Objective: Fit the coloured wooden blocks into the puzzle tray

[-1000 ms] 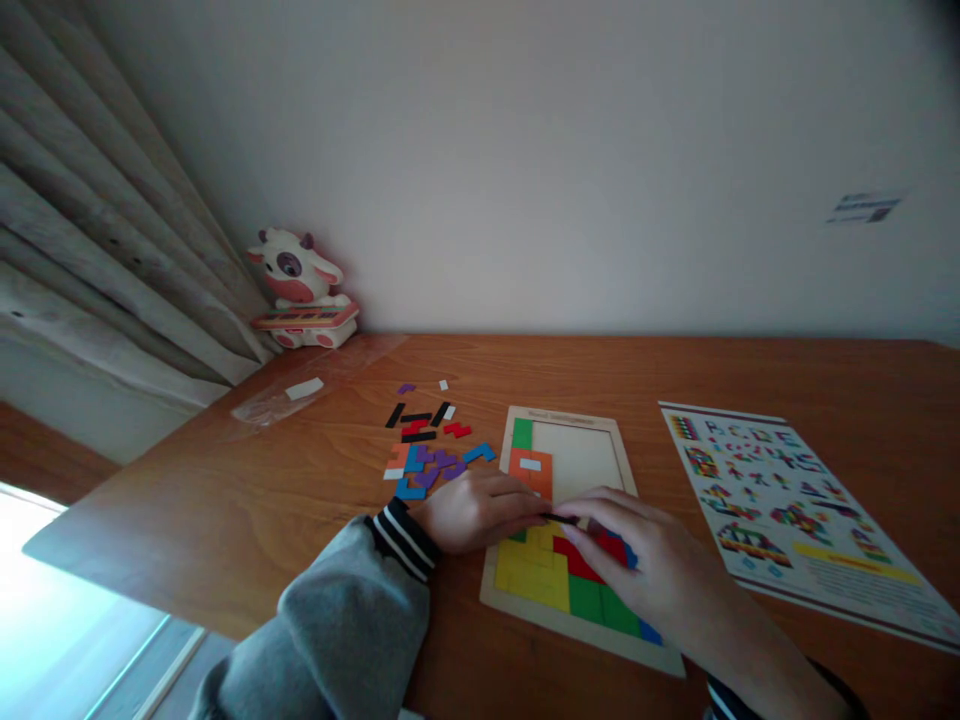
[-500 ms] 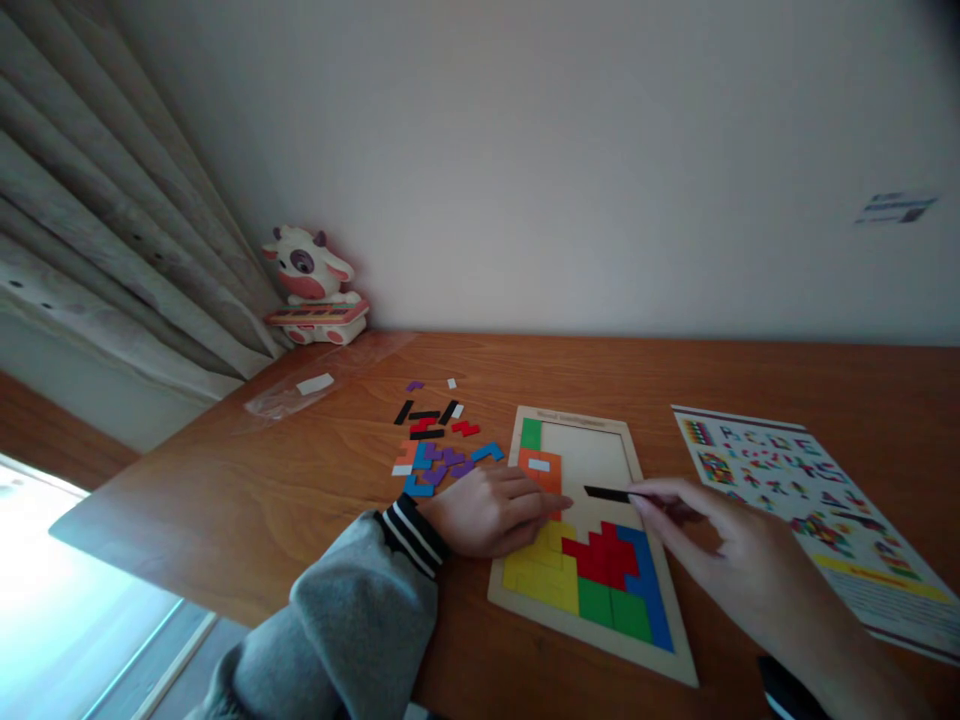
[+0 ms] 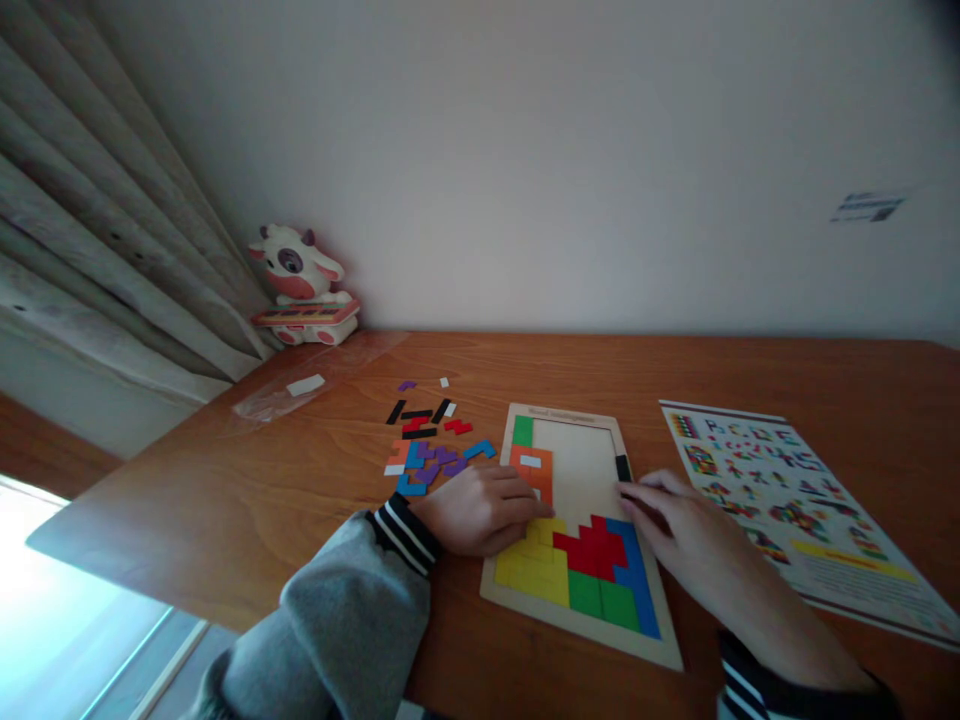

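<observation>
A wooden puzzle board point(image 3: 556, 413) lies on the table with coloured block pieces in its tray. Yellow pieces point(image 3: 531, 570), red pieces point(image 3: 595, 550), green pieces point(image 3: 600, 600) and blue pieces point(image 3: 643, 590) fill the near part. Along the left side are orange pieces point(image 3: 541, 468) and a green piece point(image 3: 523, 431). My right hand point(image 3: 675, 515) pinches a black strip piece point(image 3: 622, 467), held lengthwise along the tray's right edge. My left hand point(image 3: 487, 508) rests over the board's left edge, fingers stretched out across the orange and yellow pieces, holding nothing visible.
Loose purple, blue, red, black and white pieces point(image 3: 442, 455) lie left of the board. A printed pattern sheet point(image 3: 750, 470) is on the right. At the back left sit a plastic bag point(image 3: 270, 398) and a cow toy with a keyboard point(image 3: 304, 285), near the curtain point(image 3: 112, 220).
The black strip has turned from lying crosswise over the tray to lengthwise at its right edge, in my right hand. My left hand stays on the board. The view has shifted slightly.
</observation>
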Demonstrator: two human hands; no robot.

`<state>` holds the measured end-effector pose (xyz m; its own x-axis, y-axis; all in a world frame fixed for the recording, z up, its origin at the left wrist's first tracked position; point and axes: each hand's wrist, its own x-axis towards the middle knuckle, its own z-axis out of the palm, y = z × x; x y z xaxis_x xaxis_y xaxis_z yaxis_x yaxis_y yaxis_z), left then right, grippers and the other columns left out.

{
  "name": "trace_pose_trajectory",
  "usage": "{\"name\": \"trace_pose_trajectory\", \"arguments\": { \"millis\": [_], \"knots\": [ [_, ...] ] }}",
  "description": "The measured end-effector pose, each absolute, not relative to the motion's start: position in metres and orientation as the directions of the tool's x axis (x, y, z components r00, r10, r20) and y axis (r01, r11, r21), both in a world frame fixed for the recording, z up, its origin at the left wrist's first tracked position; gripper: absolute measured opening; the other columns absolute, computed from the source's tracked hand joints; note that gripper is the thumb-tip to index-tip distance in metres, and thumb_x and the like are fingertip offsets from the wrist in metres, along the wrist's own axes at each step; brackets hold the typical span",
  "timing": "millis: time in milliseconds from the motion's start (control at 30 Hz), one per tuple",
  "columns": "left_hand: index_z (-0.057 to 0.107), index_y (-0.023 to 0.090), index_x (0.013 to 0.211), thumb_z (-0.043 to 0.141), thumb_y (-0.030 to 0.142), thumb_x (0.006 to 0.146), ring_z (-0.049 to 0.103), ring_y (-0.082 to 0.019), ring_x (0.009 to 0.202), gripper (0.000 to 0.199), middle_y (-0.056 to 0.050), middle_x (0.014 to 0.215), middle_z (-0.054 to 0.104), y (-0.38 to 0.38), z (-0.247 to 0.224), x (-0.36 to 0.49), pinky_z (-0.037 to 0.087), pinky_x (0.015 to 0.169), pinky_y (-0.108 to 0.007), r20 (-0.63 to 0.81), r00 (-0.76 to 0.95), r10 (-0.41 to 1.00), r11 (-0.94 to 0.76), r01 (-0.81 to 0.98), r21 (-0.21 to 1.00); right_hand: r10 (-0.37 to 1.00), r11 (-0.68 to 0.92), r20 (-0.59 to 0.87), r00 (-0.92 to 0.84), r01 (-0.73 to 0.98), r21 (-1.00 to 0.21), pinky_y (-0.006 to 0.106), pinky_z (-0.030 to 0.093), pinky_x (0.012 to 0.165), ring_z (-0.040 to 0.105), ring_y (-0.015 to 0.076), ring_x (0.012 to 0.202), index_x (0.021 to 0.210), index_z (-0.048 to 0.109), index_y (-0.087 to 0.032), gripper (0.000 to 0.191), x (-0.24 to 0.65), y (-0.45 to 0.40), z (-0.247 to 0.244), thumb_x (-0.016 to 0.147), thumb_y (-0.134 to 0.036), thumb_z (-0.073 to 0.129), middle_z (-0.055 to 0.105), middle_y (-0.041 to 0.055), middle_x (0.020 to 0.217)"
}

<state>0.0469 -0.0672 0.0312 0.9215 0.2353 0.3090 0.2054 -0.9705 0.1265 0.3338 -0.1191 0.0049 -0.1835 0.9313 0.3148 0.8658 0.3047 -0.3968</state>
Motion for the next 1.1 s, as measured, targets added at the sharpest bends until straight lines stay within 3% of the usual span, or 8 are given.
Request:
{"name": "trace_pose_trajectory", "arguments": {
  "millis": [367, 567, 933, 1100],
  "knots": [
    [0.062, 0.017, 0.121, 0.047, 0.015, 0.095, 0.064, -0.022, 0.093, 0.030, -0.010, 0.103, 0.071, -0.0665, 0.0310, 0.0474, 0.051, 0.085, -0.035, 0.321, 0.921, 0.220, -0.974, 0.187, 0.131, 0.911, 0.335, 0.353, -0.213, 0.882, -0.332, 0.045, 0.056, 0.093, 0.068, 0.0278, 0.107, 0.114, 0.072, -0.017, 0.040, 0.3326, -0.1190, 0.0031, 0.096, -0.027, 0.038, 0.067, 0.0148, 0.125],
    [0.063, 0.017, 0.120, 0.048, 0.016, 0.095, 0.063, -0.022, 0.093, 0.030, -0.009, 0.104, 0.071, -0.0667, 0.0304, 0.0472, 0.051, 0.085, -0.035, 0.323, 0.919, 0.224, -0.973, 0.191, 0.132, 0.934, 0.307, 0.282, -0.220, 0.897, -0.319, 0.049, 0.057, 0.082, 0.070, 0.0289, 0.092, 0.125, 0.067, -0.017, 0.043, 0.3310, -0.1194, 0.0046, 0.097, -0.026, 0.036, 0.075, 0.0133, 0.102],
    [0.063, 0.015, 0.116, 0.049, 0.016, 0.094, 0.063, -0.022, 0.093, 0.026, -0.010, 0.104, 0.071, -0.0662, 0.0295, 0.0472, 0.050, 0.085, -0.035, 0.332, 0.918, 0.216, -0.975, 0.185, 0.123, 0.928, 0.326, 0.293, -0.230, 0.882, -0.341, 0.048, 0.056, 0.091, 0.070, 0.0289, 0.104, 0.122, 0.068, -0.019, 0.040, 0.3331, -0.1191, -0.0028, 0.095, -0.023, 0.040, 0.073, 0.0132, 0.119],
    [0.063, 0.016, 0.117, 0.046, 0.017, 0.096, 0.062, -0.022, 0.093, 0.027, -0.009, 0.105, 0.071, -0.0656, 0.0279, 0.0467, 0.049, 0.086, -0.035, 0.325, 0.921, 0.216, -0.975, 0.186, 0.123, 0.953, 0.278, 0.225, -0.204, 0.885, -0.373, 0.039, 0.059, 0.081, 0.074, 0.0259, 0.091, 0.118, 0.070, -0.018, 0.037, 0.3349, -0.1182, 0.0055, 0.093, -0.024, 0.044, 0.077, 0.0116, 0.108]
  ]
}}
